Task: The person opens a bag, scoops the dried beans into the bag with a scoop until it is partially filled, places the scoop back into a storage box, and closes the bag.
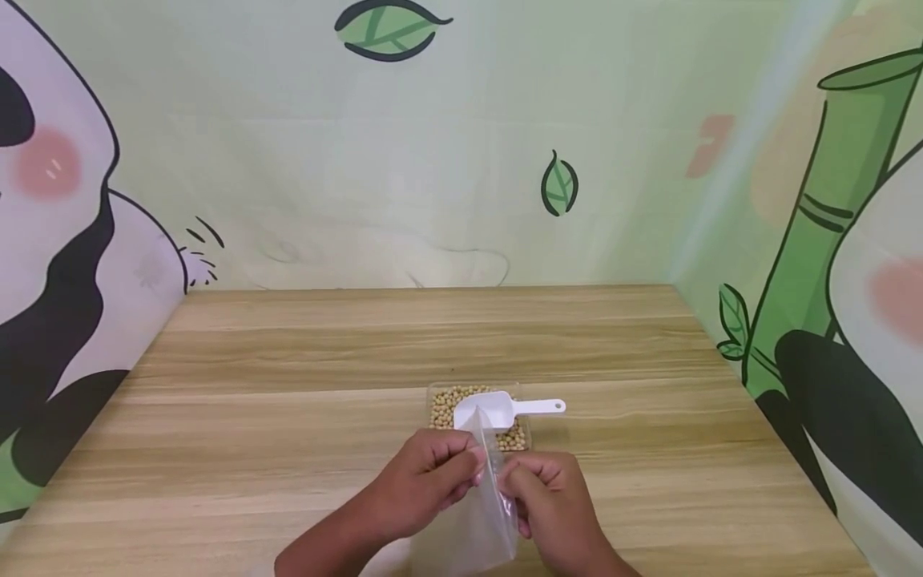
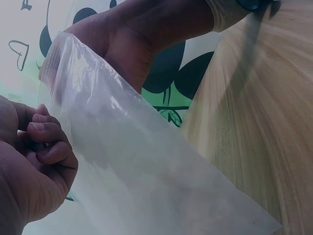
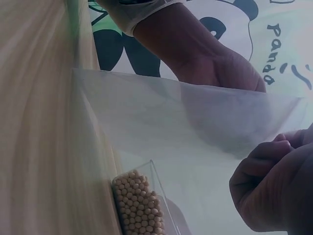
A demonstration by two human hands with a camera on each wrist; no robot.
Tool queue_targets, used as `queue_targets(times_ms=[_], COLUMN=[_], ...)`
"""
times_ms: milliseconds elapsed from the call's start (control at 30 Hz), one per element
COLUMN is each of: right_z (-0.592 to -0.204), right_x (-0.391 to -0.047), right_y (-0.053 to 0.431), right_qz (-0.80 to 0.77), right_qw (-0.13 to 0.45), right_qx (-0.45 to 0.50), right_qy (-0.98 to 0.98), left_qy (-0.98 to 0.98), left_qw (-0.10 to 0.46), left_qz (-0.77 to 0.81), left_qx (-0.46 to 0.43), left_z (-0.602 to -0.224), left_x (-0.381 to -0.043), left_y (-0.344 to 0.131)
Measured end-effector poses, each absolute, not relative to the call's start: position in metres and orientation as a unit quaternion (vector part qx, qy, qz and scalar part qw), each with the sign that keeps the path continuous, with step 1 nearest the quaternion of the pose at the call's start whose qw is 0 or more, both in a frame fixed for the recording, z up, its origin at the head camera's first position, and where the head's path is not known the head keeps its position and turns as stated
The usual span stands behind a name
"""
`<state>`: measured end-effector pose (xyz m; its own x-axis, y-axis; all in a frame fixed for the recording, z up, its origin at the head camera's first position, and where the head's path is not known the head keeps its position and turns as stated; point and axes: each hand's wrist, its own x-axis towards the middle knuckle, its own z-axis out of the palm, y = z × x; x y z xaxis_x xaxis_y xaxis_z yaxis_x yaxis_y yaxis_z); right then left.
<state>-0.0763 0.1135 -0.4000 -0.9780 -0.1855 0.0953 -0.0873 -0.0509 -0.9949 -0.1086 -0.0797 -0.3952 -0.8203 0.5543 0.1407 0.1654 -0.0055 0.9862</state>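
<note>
A clear plastic zip bag [image 1: 472,525] hangs between both hands, its top edge upward. My left hand [image 1: 436,481] pinches one side of the bag's mouth, fingers curled in. On the other side, my right hand [image 1: 551,501] pinches the edge between thumb and curled fingers. The left wrist view shows the bag [image 2: 137,152] looking flat, with nothing visible in it. Just beyond the hands stands a clear box [image 3: 155,178] of round beige beans [image 1: 441,407]. A white scoop [image 1: 497,407] lies across those beans, its handle pointing right; the bag's corner overlaps it in the head view.
The wood-grain table [image 1: 288,417] extends around the hands and back to a printed cloth wall [image 1: 447,144]. Panda and bamboo [image 1: 815,224] drawings cover the side walls, which border the table at left and right.
</note>
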Motion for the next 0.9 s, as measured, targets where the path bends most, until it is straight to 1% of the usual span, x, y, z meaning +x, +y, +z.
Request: queue_targets(times_ms=[200, 333, 433, 633, 900], right_z=[-0.401, -0.398, -0.396, -0.398, -0.398], right_x=[-0.078, -0.084, -0.087, -0.086, -0.087], right_y=[0.112, 0.118, 0.122, 0.123, 0.125], right_qz=[-0.719, -0.756, -0.766, -0.744, -0.725], right_qw=[0.005, -0.043, -0.075, -0.085, -0.108], right_qx=[-0.048, -0.016, -0.015, -0.022, -0.01], right_qy=[0.694, 0.653, 0.638, 0.662, 0.68], left_qy=[0.706, 0.702, 0.695, 0.696, 0.696], left_qw=[0.121, 0.09, 0.082, 0.096, 0.072], left_qz=[0.652, 0.663, 0.665, 0.661, 0.652], left_qx=[0.249, 0.245, 0.26, 0.264, 0.293], left_z=[-0.393, -0.387, -0.385, -0.386, -0.382], left_x=[-0.108, -0.11, -0.114, -0.118, -0.118], left_y=[-0.08, -0.09, -0.098, -0.104, -0.112])
